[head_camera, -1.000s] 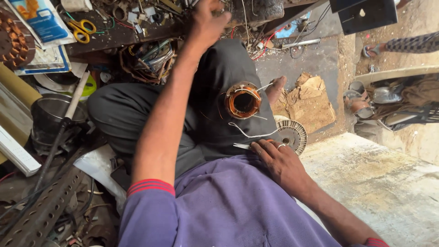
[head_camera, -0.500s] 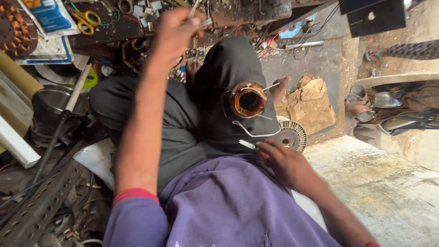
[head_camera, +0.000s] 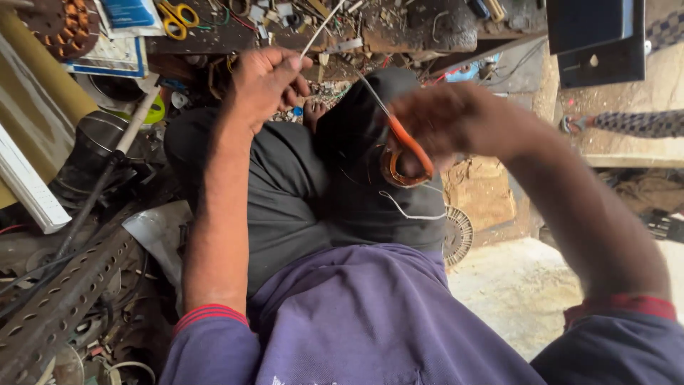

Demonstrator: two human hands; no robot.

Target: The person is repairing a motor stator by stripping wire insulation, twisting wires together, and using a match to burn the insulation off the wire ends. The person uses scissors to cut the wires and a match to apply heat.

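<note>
My left hand [head_camera: 267, 78] is raised over my lap and pinches a thin white strip [head_camera: 322, 27] that runs up toward the bench. My right hand [head_camera: 449, 117], blurred by motion, grips orange-handled scissors [head_camera: 412, 148] whose blades [head_camera: 372, 91] point up toward the strip, just right of my left hand. A round stator with copper windings [head_camera: 393, 171] rests on my dark trousers, partly hidden behind the scissors. A loose white wire [head_camera: 406, 208] lies on my thigh below it.
A cluttered bench [head_camera: 427, 25] holds yellow-handled scissors [head_camera: 178, 14] and small parts. A perforated metal angle [head_camera: 64, 306] and dark pipes lie at the left. A round slotted disc [head_camera: 459, 235] and a cardboard piece [head_camera: 488, 189] sit on the floor at the right. A black box [head_camera: 595, 36] hangs at the top right.
My left hand drew back from the bench, bringing the white strip. My right hand lifted from beside my lap to in front of the stator, carrying the orange scissors.
</note>
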